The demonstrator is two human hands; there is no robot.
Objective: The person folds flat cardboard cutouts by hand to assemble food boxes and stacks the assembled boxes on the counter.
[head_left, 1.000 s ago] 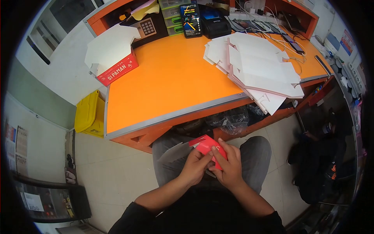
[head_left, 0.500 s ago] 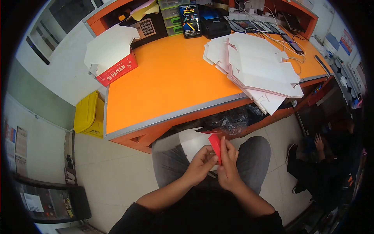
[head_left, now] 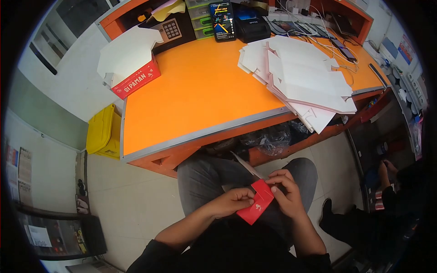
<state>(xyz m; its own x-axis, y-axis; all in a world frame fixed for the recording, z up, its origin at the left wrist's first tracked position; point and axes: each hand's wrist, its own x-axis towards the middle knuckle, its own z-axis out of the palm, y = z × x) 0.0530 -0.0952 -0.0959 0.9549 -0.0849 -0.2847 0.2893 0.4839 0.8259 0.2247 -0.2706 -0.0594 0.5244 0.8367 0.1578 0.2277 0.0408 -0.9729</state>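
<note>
Over my lap is a partly folded cardboard box [head_left: 254, 213], its red printed side toward me and a pale flap pointing away. My left hand [head_left: 231, 201] is closed on its left edge, thumb and fingers pinching the card. At the upper right corner, my right hand [head_left: 287, 193] grips the red side with bent fingers. The box's far side is mostly hidden. On the desk's left end stands a folded red box [head_left: 136, 81] marked "SI PAMAN", its white lid raised. A stack of flat white box blanks [head_left: 307, 75] lies on the right, overhanging the front edge.
The orange desk [head_left: 195, 91] has a metal-trimmed front edge just beyond my knees. At its back are a phone [head_left: 221, 22], a black printer [head_left: 251, 27], a keypad safe [head_left: 170, 31] and cables. A yellow bin [head_left: 104, 132] stands left. Another person's leg [head_left: 346, 225] extends at right.
The box has turned and come closer to me, showing its red printed side instead of its white inside. My hands have moved apart. The person at right has shifted their hands and leg.
</note>
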